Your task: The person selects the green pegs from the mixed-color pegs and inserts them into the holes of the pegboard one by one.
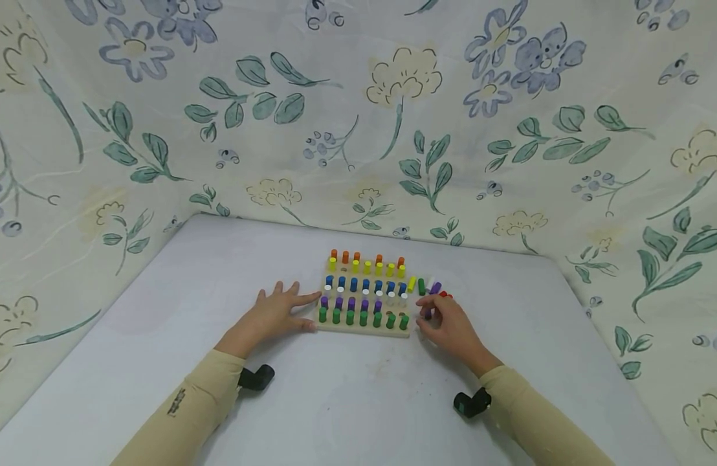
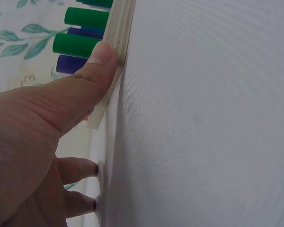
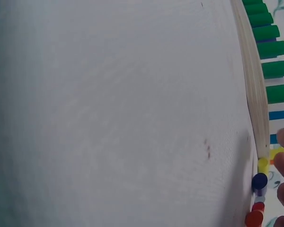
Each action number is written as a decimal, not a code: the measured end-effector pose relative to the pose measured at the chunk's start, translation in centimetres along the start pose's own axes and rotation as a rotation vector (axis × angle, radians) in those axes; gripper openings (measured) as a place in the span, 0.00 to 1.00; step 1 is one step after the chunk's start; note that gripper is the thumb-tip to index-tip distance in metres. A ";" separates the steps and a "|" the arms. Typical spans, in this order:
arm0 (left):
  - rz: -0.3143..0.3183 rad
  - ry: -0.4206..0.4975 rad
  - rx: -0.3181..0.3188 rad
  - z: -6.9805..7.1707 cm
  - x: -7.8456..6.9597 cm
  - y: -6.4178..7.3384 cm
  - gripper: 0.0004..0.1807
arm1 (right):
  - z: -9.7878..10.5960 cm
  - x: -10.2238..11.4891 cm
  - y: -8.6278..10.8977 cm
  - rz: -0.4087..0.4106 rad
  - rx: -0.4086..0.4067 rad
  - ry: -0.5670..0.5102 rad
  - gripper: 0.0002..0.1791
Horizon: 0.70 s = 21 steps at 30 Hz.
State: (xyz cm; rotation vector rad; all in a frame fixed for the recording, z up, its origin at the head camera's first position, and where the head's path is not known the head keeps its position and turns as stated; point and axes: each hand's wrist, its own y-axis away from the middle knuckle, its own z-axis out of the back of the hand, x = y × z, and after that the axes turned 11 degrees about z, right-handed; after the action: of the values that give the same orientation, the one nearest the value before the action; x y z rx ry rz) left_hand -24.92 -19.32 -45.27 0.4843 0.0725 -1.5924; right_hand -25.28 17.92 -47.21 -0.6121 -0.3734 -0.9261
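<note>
A wooden peg board (image 1: 364, 330) holds rows of orange, yellow, blue, white, purple and green pegs (image 1: 364, 318). Bare holes show at the right of the purple row and in the yellow row. My left hand (image 1: 272, 317) lies spread at the board's left side, its thumb (image 2: 102, 54) touching the board's edge beside a green peg. Beyond the right edge, my right hand (image 1: 452, 327) hovers with bent fingers, thumb and index tips apart and nothing seen between them. A purple peg (image 3: 259, 182) stands on the table close by those fingers.
Loose pegs lie right of the board: a yellow one (image 1: 412, 284), a green one (image 1: 422, 287), a white one, a purple one (image 1: 435, 288) and red ones (image 1: 444, 295). The white table (image 1: 347, 401) ends at a flower-patterned cloth (image 1: 358, 149) behind and at the sides.
</note>
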 end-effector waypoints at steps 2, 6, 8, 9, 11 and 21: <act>0.000 0.000 0.001 0.0 0.0 0.0 0.43 | 0.0 -0.1 0.0 0.005 -0.008 0.014 0.17; -0.003 -0.005 -0.001 0.0 0.0 0.0 0.43 | 0.1 -0.4 -0.1 0.007 -0.019 0.034 0.16; -0.005 -0.006 -0.002 0.0 0.0 0.0 0.43 | 0.1 -0.4 -0.2 0.005 -0.025 0.034 0.16; -0.004 -0.005 0.000 0.0 0.0 0.0 0.43 | 0.1 -0.4 -0.2 0.004 -0.027 0.033 0.16; -0.005 -0.006 0.000 0.0 0.1 -0.1 0.43 | 0.2 -0.4 -0.2 0.001 -0.031 0.031 0.15; -0.008 -0.011 -0.004 0.1 0.0 -0.1 0.43 | 0.1 -0.7 -0.7 -0.037 -0.036 0.066 0.15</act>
State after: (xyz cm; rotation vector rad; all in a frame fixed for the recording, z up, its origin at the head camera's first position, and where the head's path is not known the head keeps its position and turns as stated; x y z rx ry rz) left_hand -25.01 -19.40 -45.19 0.4725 0.0697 -1.6019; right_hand -26.26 18.13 -47.28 -0.6077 -0.3107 -0.9876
